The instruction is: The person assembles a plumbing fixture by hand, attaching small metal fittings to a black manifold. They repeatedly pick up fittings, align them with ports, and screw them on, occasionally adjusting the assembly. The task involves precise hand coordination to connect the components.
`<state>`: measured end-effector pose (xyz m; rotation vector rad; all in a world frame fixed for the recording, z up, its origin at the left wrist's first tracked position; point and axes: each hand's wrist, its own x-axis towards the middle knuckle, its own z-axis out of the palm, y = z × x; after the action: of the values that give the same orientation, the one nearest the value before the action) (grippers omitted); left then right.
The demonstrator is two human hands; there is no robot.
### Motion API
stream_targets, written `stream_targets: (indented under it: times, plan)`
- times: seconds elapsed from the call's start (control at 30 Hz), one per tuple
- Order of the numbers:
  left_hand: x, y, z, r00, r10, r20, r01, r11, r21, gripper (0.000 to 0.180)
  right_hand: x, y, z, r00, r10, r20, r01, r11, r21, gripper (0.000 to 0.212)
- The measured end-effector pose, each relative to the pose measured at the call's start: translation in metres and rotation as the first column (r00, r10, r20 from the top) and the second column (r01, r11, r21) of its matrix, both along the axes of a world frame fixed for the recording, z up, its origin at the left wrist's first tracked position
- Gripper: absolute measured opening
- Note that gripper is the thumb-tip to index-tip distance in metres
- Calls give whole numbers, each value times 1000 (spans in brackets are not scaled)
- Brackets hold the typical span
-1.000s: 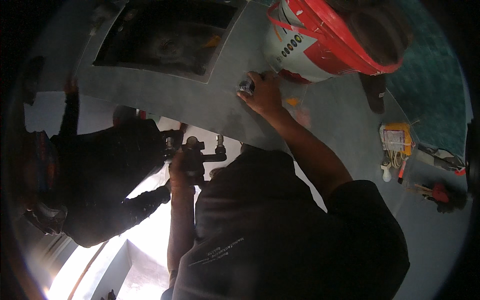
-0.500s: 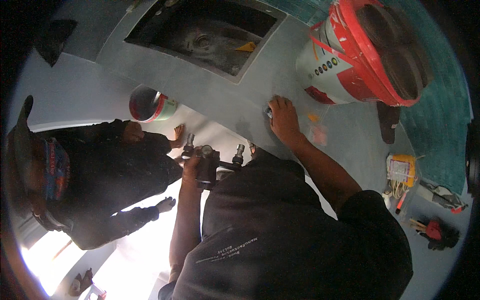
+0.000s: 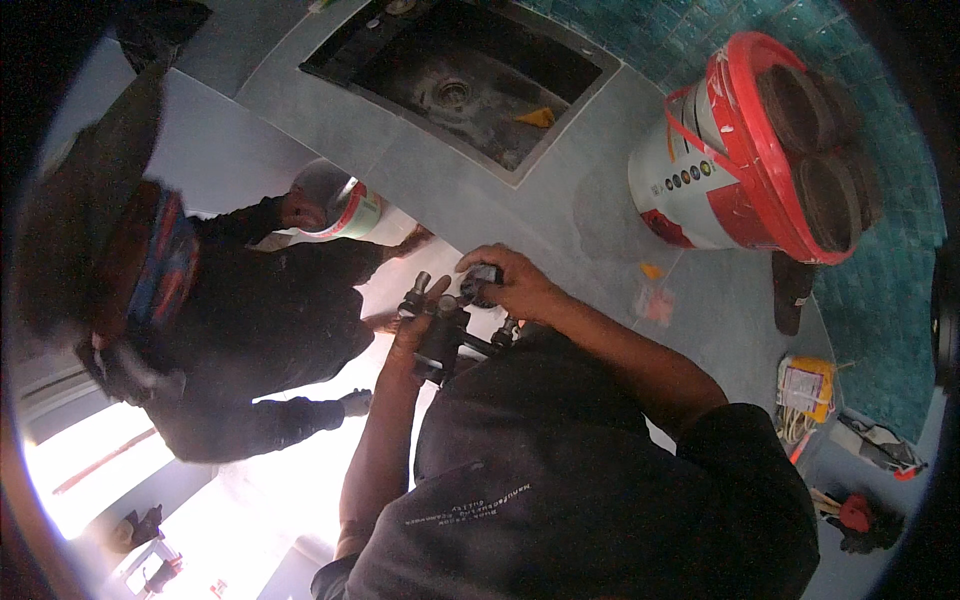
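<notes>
My left hand (image 3: 412,335) is wrapped round a black device (image 3: 440,360) with silver, knob-like metal fittings on its ends, held close in front of my dark shirt. Just right of it, my right hand (image 3: 525,285) grips a small dark piece (image 3: 482,284) with a rounded outline. This piece is right beside the device's upper end; whether the two touch, I cannot tell. Both are over the front edge of the grey countertop (image 3: 580,250).
A black sink (image 3: 440,90) with a yellow scrap (image 3: 536,117) is set into the countertop. At right stands a red-rimmed bucket (image 3: 700,170) against teal tiles. A co-worker (image 3: 260,320) bends at left, a hand at another bucket (image 3: 350,215). A yellow-and-white packet (image 3: 805,388) lies at right.
My right hand has lifted off the countertop and come left to the black device, carrying the small dark piece. The co-worker has leaned further in and reached the bucket at left.
</notes>
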<state>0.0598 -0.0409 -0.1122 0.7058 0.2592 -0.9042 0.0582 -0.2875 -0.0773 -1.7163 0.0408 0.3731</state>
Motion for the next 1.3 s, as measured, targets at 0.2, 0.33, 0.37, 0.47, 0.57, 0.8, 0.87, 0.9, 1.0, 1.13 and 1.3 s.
stream_targets:
  times: [0.2, 0.33, 0.37, 0.47, 0.57, 0.8, 0.87, 0.9, 1.0, 1.13, 1.3]
  plan:
    - [-4, -5, 8, 1000, -4, 29, 1, 996, 91, 91, 7, 23, -9, 934, 220, 282, -173, 968, -183, 54]
    - [-13, -1, -9, 1000, 8, -6, -8, 999, 39, 86, 0, 27, 0, 953, 249, 175, -214, 957, -198, 61]
    - [-12, -8, -14, 1000, 26, -1, -26, 999, 23, 85, 3, 25, 3, 964, 247, 97, -230, 960, -162, 62]
    - [-20, -11, -32, 999, 33, -6, -33, 999, -36, 80, 8, 20, -12, 948, 305, 94, -288, 944, -161, 62]
    - [-24, 0, -49, 999, -12, -49, 10, 999, -42, 75, 8, 27, -2, 928, 249, 279, -198, 960, -197, 63]
    - [-31, -9, -10, 995, 101, 11, -101, 993, 53, 53, 3, 17, 5, 820, 536, 201, -450, 821, -352, 66]
    - [-38, 0, -28, 990, 135, -42, -134, 991, 24, 56, -1, 16, -7, 820, 491, 292, -428, 867, -256, 62]
    - [-41, 3, -33, 986, 159, -50, -160, 987, -9, 57, -3, 16, -13, 819, 466, 333, -419, 884, -206, 60]
    - [-53, 11, -54, 979, 197, -41, -197, 980, 7, 63, -4, 4, -26, 959, 237, 152, -265, 944, 197, 48]
    - [-77, 25, -62, 945, 328, 1, -328, 944, 49, 71, 0, -25, -125, 928, 296, -224, -351, 896, -270, 24]
    - [-118, 97, -66, 918, 383, 103, -396, 897, 198, 76, -48, 5, -200, 451, 845, -287, -893, 429, -140, 36]
